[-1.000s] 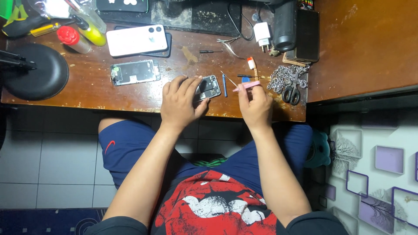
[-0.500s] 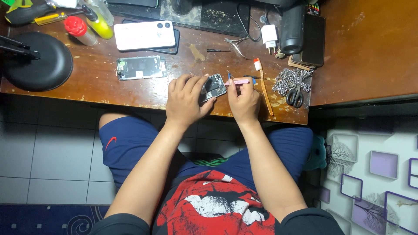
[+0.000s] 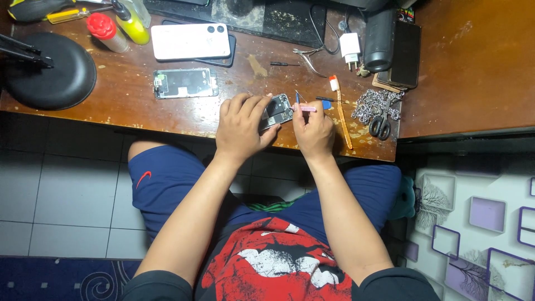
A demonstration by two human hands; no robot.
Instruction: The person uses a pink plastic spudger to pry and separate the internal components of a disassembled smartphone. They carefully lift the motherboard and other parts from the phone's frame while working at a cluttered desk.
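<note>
Since half a second ago my right hand [image 3: 314, 127] has drawn in closer to the opened phone [image 3: 277, 110], and the pink-handled tool [image 3: 304, 108] now lies level with its tip at the phone's right edge. My left hand [image 3: 241, 125] has kept its place — fingers curled over the phone's left side, pinning it to the wooden desk [image 3: 134, 108] near the front edge. My right hand is closed around the tool, thumb and forefinger pinching the handle.

Noted about the work: a detached phone screen [image 3: 184, 82] lies face up to the left, well apart from the hands; beyond it a white phone [image 3: 190, 41] rests on a dark one. A toothbrush [image 3: 340, 111] lies just right of my right hand, with a metal chain [image 3: 372, 103] and black-handled scissors [image 3: 382, 125] beside it. Tweezers [image 3: 310, 60] and a white charger plug [image 3: 351, 45] sit farther back. A black round lamp base [image 3: 50, 72] occupies the left end — a red-capped bottle [image 3: 106, 30] and a yellow bottle [image 3: 132, 25] stand behind it.
</note>
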